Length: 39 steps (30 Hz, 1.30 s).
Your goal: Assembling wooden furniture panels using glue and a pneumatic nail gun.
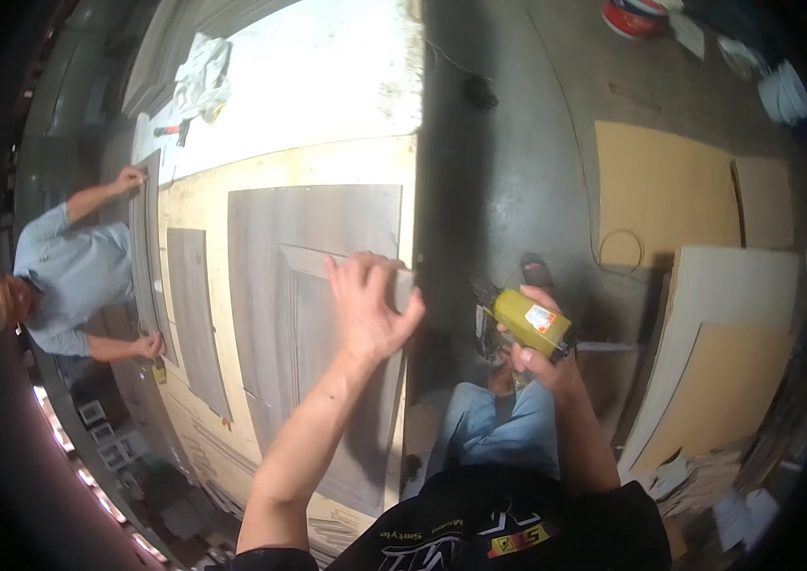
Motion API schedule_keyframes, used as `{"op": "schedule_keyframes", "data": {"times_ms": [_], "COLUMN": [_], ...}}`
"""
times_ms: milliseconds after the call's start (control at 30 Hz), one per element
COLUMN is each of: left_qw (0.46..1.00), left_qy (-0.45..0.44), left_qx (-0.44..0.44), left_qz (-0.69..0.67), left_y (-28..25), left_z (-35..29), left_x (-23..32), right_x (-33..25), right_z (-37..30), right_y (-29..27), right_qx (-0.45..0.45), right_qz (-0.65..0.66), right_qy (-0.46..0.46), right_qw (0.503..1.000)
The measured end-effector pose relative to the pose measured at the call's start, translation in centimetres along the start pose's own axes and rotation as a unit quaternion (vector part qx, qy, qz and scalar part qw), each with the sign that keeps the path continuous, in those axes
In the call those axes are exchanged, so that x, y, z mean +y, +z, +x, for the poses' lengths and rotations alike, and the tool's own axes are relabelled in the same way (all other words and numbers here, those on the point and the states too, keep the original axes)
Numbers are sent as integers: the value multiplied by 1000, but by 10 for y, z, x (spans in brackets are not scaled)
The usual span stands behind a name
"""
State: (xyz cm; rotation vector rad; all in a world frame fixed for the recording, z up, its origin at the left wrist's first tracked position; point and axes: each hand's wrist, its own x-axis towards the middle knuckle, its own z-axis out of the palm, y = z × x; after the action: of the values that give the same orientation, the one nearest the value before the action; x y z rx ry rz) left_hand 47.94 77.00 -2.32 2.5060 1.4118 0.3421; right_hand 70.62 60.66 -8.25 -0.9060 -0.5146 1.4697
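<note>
Head view: under the spread left grip [368, 309], a strip [305, 257] is laid on the panel [270, 224]; in the curled right grip [537, 364] a tool [529, 317] is held. If pressed too lightly, the strip could be knocked askew.

Got grey-brown wood-grain panel [313, 324], lying flat on pale worktable [261, 171], moulding [304, 255] on face — plus yellow-green power tool [516, 309], red-and-white label [541, 318], held tilted right of worktable edge

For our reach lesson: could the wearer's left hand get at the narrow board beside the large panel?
Probably yes, stretching: only the large panel and tabletop separate the left hand from the narrow board.
</note>
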Motion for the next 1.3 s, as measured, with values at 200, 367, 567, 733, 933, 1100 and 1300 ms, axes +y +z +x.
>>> {"op": "schedule_keyframes", "data": {"times_ms": [200, 367, 567, 733, 933, 1100, 1300], "left_qw": [990, 975, 922, 917, 917, 929, 934], "left_qy": [113, 107, -367, -381, -384, -362, -351], "left_qx": [-76, -105, 122, 111, 105, 75, 69], "left_qz": [-42, -165, 36, 40, 36, 20, -3], "left_y": [14, 6, 0, 14, 16, 18, 23], "left_z": [-38, -98, -18, -17, -11, -28, -45], "left_x": [25, 42, 45, 23, 24, 33, 43], "right_x": [-4, -19, -36, -53, -43, -51, -20], "right_z": [29, 57, 87, 108, 119, 128, 128], "right_y": [-22, -39, -60, -42, -53, -38, -28], "right_qx": [22, -51, -117, -159, -240, -266, -343], "right_qz": [27, -66, -125, -45, -73, 17, -23], "right_qy": [93, 132, 181, 237, 206, 254, 228], "right_qw": [995, 988, 969, 957, 946, 930, 911]}}
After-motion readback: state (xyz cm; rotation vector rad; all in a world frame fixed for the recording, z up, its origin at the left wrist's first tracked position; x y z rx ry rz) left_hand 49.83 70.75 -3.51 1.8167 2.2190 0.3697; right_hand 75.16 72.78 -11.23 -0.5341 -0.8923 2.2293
